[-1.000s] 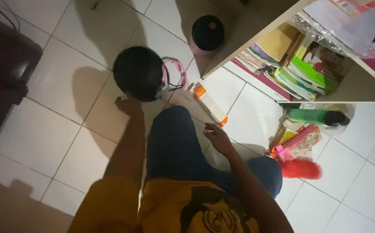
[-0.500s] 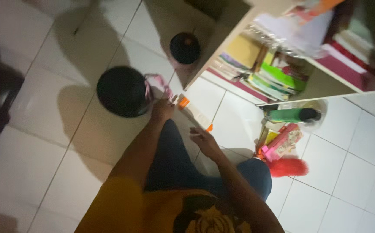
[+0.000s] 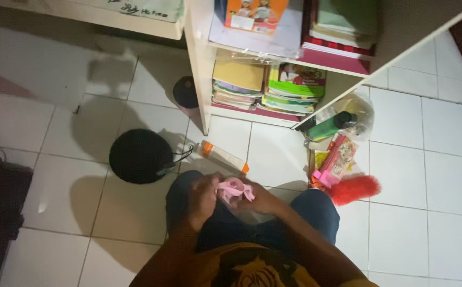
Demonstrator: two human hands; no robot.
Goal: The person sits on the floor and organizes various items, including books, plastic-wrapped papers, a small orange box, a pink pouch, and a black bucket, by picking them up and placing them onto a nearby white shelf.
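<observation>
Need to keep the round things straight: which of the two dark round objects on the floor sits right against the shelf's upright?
The smaller dark round object, against the white shelf upright. The larger one lies apart on open tile, nearer the hands.

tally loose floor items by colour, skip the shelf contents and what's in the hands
Black: 2, round black object, dark-lidded container
Green: 1, green bottle
Red: 1, red duster
Pink: 1, pink box
White and orange: 1, long box
Total: 6

Pink strap (image 3: 234, 188); black round helmet (image 3: 141, 155); white box (image 3: 222, 157) with orange ends; green bottle (image 3: 327, 126), black cap; red duster (image 3: 355, 190); white floor tiles (image 3: 427, 175); blue jeans (image 3: 316, 210).
</observation>
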